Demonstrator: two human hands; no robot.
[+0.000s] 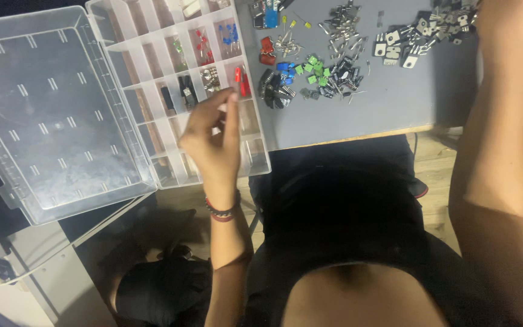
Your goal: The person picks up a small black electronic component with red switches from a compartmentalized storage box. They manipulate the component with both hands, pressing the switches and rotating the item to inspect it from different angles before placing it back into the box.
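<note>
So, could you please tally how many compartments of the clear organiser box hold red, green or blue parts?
Red parts: 2
Green parts: 1
Blue parts: 1
Total: 4 compartments of the organiser box

Desk (388, 103) w/ grey-blue top and a thin light wood edge along the near side, running across the upper part of the view. Below it, light wood plank floor (437, 163), dim and partly in shadow. At lower left a pale grey cabinet or furniture piece (37, 266) w/ a slanted edge; lighting is low overall, brightest on the desk top.
</note>
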